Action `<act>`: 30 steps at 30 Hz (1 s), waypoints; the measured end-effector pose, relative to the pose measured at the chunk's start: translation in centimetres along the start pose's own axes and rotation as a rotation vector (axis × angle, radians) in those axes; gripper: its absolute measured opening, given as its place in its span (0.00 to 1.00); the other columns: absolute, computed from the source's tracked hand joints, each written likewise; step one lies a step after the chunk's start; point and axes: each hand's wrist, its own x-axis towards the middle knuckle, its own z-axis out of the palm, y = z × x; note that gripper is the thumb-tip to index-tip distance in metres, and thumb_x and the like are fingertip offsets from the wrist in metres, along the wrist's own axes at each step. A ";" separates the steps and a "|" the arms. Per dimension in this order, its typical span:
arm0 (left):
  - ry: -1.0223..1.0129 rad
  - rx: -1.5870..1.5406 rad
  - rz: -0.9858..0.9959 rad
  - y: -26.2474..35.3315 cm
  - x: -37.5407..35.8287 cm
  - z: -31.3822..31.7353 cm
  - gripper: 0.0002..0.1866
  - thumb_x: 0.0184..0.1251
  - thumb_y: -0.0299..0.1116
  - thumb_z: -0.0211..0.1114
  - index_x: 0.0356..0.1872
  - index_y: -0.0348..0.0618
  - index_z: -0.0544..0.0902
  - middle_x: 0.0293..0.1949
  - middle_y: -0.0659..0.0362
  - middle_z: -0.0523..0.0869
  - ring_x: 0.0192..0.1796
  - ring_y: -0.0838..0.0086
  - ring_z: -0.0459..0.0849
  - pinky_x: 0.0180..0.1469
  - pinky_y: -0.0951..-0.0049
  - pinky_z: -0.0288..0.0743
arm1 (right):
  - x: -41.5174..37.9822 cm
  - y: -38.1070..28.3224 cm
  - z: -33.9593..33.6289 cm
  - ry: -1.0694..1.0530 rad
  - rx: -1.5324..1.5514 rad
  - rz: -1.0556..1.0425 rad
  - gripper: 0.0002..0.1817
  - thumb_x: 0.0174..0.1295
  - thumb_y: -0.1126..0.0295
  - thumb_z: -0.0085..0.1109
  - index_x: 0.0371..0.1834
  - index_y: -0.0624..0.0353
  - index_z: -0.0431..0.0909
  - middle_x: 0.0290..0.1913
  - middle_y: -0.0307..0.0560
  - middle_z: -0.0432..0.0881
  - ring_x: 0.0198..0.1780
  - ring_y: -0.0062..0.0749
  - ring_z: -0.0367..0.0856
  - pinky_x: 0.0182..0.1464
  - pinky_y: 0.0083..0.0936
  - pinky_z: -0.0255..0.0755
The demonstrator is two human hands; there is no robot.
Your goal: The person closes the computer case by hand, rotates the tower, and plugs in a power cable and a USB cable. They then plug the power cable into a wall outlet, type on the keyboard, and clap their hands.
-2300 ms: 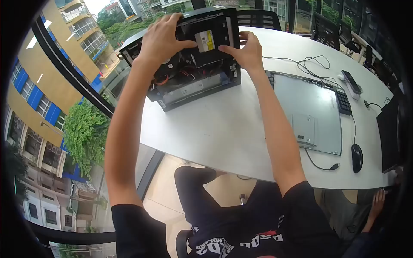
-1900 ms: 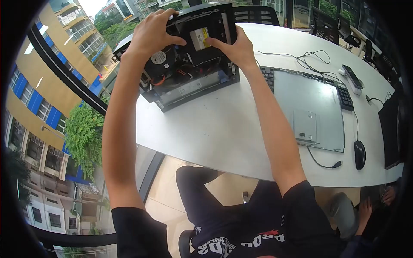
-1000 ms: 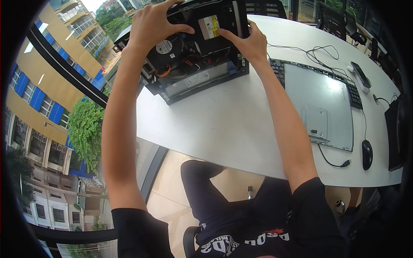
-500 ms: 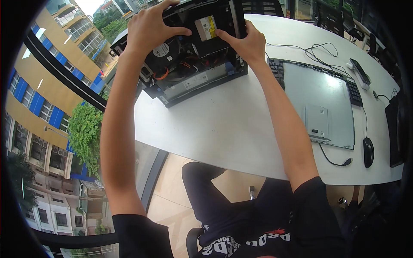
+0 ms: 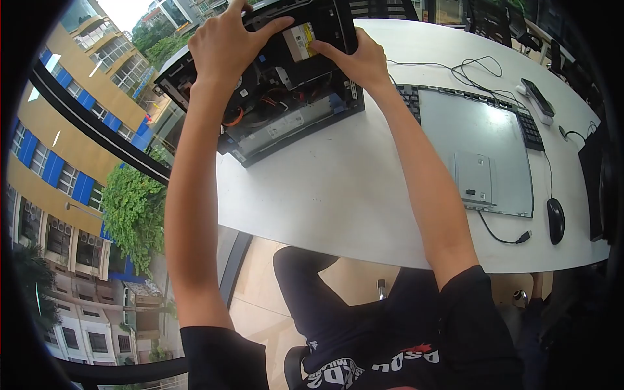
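An opened black computer case (image 5: 279,133) stands at the back left of the table, its inside facing me. Wires, an orange loop and a drive with a white and yellow label (image 5: 301,41) show within it. My left hand (image 5: 224,47) grips the upper left part of the case, thumb stretched across its inner edge, with the other fingers partly hidden behind. My right hand (image 5: 356,60) holds the right side of the drive bay, its thumb tip touching the yellow label.
A grey metal side panel (image 5: 478,149) lies on a keyboard (image 5: 530,129) on the white table (image 5: 312,195). Nearby are a black mouse (image 5: 555,221), a cable with a USB plug (image 5: 522,238), a phone-like device (image 5: 538,97) and a black monitor-like object (image 5: 595,185). Windows stand at the left.
My left thumb has moved up along the case. Both hands and the case appear slightly further left, partly because the view has shifted.
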 end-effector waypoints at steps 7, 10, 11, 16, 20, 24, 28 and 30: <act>0.050 0.115 0.244 -2.9 -0.4 1.4 0.48 0.49 0.80 0.76 0.63 0.53 0.84 0.41 0.52 0.94 0.49 0.57 0.95 0.56 0.55 0.86 | 0.0 0.3 0.0 -0.007 -0.019 -0.011 0.49 0.50 0.29 0.79 0.54 0.67 0.83 0.42 0.53 0.92 0.43 0.40 0.94 0.51 0.31 0.86; 0.035 0.115 0.326 -3.6 -0.3 0.8 0.50 0.46 0.75 0.81 0.66 0.54 0.81 0.43 0.51 0.94 0.49 0.56 0.95 0.56 0.54 0.86 | 0.0 0.8 0.4 0.019 0.033 -0.030 0.52 0.50 0.29 0.80 0.59 0.70 0.80 0.46 0.55 0.92 0.47 0.40 0.93 0.53 0.31 0.85; 0.026 0.114 0.343 -3.7 -0.3 0.7 0.51 0.45 0.74 0.82 0.67 0.54 0.81 0.44 0.51 0.94 0.49 0.56 0.95 0.56 0.53 0.86 | 0.0 1.0 0.7 0.012 0.065 -0.022 0.53 0.51 0.30 0.80 0.61 0.71 0.78 0.48 0.57 0.91 0.49 0.41 0.93 0.54 0.31 0.85; 0.029 0.116 0.316 -3.9 -0.4 0.9 0.52 0.42 0.76 0.82 0.67 0.55 0.82 0.41 0.53 0.95 0.46 0.57 0.96 0.53 0.55 0.88 | -0.2 1.3 0.7 -0.056 0.157 0.029 0.60 0.53 0.30 0.79 0.71 0.74 0.70 0.53 0.61 0.89 0.55 0.43 0.91 0.57 0.30 0.85; 0.055 0.160 0.329 -4.0 -0.4 1.0 0.51 0.42 0.78 0.81 0.65 0.57 0.83 0.39 0.55 0.95 0.43 0.59 0.96 0.51 0.58 0.88 | -0.2 1.7 0.9 -0.045 0.120 0.015 0.62 0.54 0.30 0.78 0.74 0.75 0.66 0.53 0.62 0.89 0.54 0.45 0.92 0.56 0.31 0.85; 0.033 0.154 0.284 -3.4 -0.5 0.7 0.51 0.43 0.77 0.81 0.64 0.51 0.83 0.40 0.53 0.95 0.43 0.59 0.96 0.51 0.58 0.88 | -0.3 1.6 1.0 -0.036 0.105 0.011 0.62 0.56 0.30 0.76 0.75 0.76 0.65 0.54 0.64 0.89 0.53 0.45 0.93 0.55 0.31 0.86; -0.071 0.095 0.155 -1.8 -0.7 -0.5 0.54 0.43 0.72 0.84 0.65 0.39 0.82 0.41 0.48 0.94 0.43 0.58 0.95 0.55 0.55 0.88 | -0.3 1.7 1.0 -0.035 0.092 0.009 0.61 0.57 0.30 0.75 0.74 0.77 0.65 0.54 0.65 0.89 0.53 0.45 0.92 0.55 0.31 0.86; -0.061 0.077 0.163 -1.8 -0.7 -0.5 0.55 0.41 0.72 0.85 0.65 0.40 0.81 0.41 0.49 0.94 0.43 0.59 0.95 0.56 0.56 0.88 | -0.4 1.8 1.1 -0.018 0.122 -0.006 0.61 0.57 0.30 0.75 0.74 0.77 0.66 0.54 0.65 0.89 0.53 0.45 0.92 0.55 0.31 0.86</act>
